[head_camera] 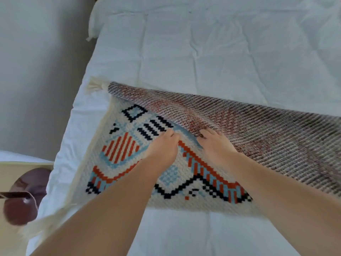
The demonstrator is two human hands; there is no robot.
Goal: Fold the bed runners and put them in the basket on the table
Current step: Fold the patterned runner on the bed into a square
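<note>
A woven bed runner (121, 145) with a cream ground and red, blue and black patterns lies across the white bed (203, 52). Its far part is turned over toward me, showing the dull striped underside (267, 137). Cream tassels hang at its left corners. My left hand (162, 146) rests on the patterned face with fingers curled at the flap's edge. My right hand (214, 145) pinches the edge of the folded-over flap. Both hands are side by side near the middle of the runner. The basket is not in view.
A pale floor or wall fills the left side beyond the bed edge (77, 100). A dark brown rounded object (25, 198) stands on a cream surface (11, 241) at the lower left, close to the bed.
</note>
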